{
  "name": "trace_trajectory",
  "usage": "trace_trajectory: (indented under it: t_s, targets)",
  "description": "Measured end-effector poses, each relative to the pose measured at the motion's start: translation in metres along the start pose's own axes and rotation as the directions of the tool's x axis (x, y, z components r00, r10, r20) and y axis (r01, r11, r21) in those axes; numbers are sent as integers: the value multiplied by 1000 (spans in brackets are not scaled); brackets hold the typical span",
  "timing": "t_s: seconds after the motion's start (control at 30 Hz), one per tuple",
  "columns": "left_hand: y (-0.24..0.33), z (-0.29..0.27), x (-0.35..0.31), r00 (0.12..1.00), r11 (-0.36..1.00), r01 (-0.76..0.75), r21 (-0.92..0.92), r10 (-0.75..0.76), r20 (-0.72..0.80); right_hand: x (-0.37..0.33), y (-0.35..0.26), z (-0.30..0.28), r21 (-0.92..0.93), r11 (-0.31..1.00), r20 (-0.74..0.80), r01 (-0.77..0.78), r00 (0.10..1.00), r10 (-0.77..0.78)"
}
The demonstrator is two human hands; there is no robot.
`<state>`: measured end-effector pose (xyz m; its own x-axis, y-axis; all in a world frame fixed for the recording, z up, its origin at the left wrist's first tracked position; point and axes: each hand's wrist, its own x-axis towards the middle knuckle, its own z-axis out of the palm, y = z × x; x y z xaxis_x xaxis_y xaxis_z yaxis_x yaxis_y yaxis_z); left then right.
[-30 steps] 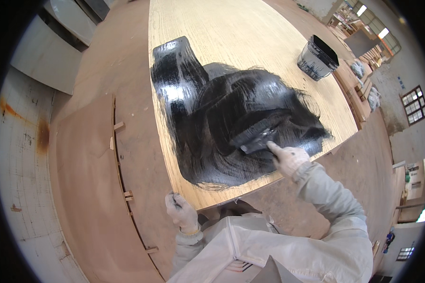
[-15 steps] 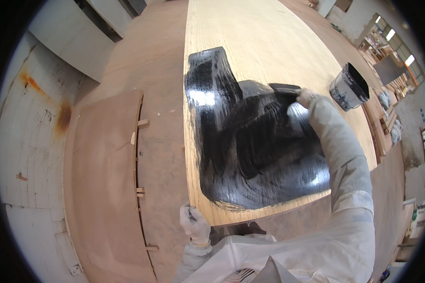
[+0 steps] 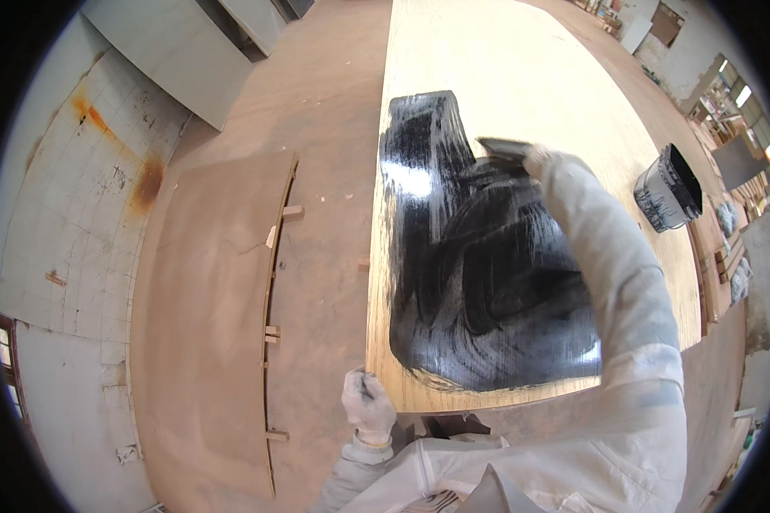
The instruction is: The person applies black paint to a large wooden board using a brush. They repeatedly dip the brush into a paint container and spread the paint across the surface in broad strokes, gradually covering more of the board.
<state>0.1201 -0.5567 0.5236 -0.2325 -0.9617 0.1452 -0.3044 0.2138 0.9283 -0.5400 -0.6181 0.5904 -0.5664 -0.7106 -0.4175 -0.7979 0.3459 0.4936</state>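
A long pale wood-grained board [image 3: 522,68] reaches away in front of me, its near left part coated with glossy black paste [image 3: 453,282]. My right hand [image 3: 539,162], in a whitish glove, is closed on a dark flat-bladed scraper [image 3: 503,149] at the far side of the black patch. The glove and sleeve partly hide the grip. At the board's near left corner is my left hand [image 3: 369,405], gloved, with a dark smudge and the fingers curled closed. Whatever it holds, if anything, is hidden. A black-smeared bucket [image 3: 666,192] stands on the board's right side.
On the floor to the left lies a large brown panel [image 3: 205,325] with small wood blocks [image 3: 293,211] along its edge. Grey sheets [image 3: 180,60] lean by the stained wall [image 3: 85,197]. Stacked timber [image 3: 731,256] lies beyond the board's right edge.
My right hand and the scraper have moved left over the board and slightly farther away. The whole view has shifted, so the board appears farther right. My left hand stays at the corner.
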Motion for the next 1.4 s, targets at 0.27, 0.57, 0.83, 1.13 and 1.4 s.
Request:
trace_trajectory:
  t_s: [0.27, 0.57, 0.83, 1.13, 1.4]
  targets:
    - [-5, -14, -13, 994, 993, 110, 52, -109, -18, -91, -53, -106, 340, 940, 130, 26, 989, -74]
    - [9, -10, -9, 980, 969, 197, 146, -199, -3, 36, 3, -95, 275, 957, 56, -95, 995, 83]
    - [6, 0, -4, 994, 992, 101, 70, -103, 32, 25, 67, -31, 491, 862, -7, -129, 988, 152]
    - [8, -2, -5, 982, 981, 185, 55, -183, -41, -30, 86, -45, 554, 829, -49, -74, 991, 121]
    - [-7, -11, -15, 989, 988, 143, 62, -140, -39, -137, -5, -113, 685, 703, 211, -190, 976, 58]
